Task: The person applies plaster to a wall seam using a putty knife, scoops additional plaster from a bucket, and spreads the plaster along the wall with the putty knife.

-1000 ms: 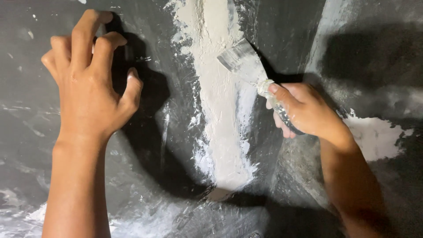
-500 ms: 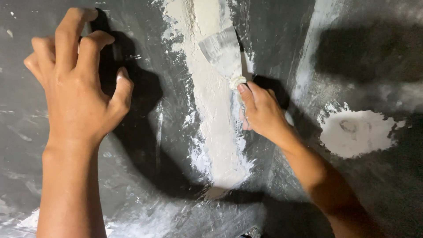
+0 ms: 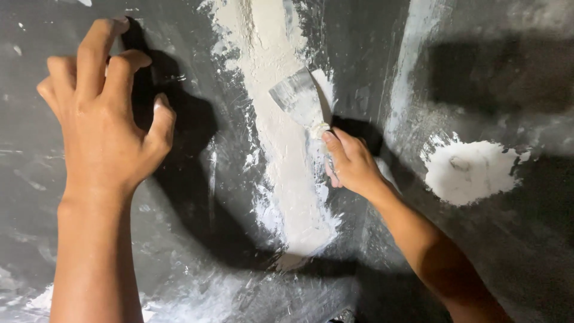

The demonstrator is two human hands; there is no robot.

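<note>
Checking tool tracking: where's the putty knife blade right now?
Head view, centre: the putty knife is in the right hand, its blade against the white filler strip on the dark wall, left of the round white patch.

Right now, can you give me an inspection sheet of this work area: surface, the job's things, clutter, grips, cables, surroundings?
Surface: dark grey wall, smeared, with a long vertical band of white filler down the middle.
Job's things: putty knife, its blade coated white and laid against the filler band; a separate round white patch to the right.
Clutter: nothing seen.
Grips: left hand pressed on the wall with fingers bent, holding nothing; right hand closed round the knife's handle.
Cables: nothing seen.
Surroundings: strong shadows of both arms on the wall; pale streaks along the lower edge; a small dark object at the bottom edge, too cut off to tell.
</note>
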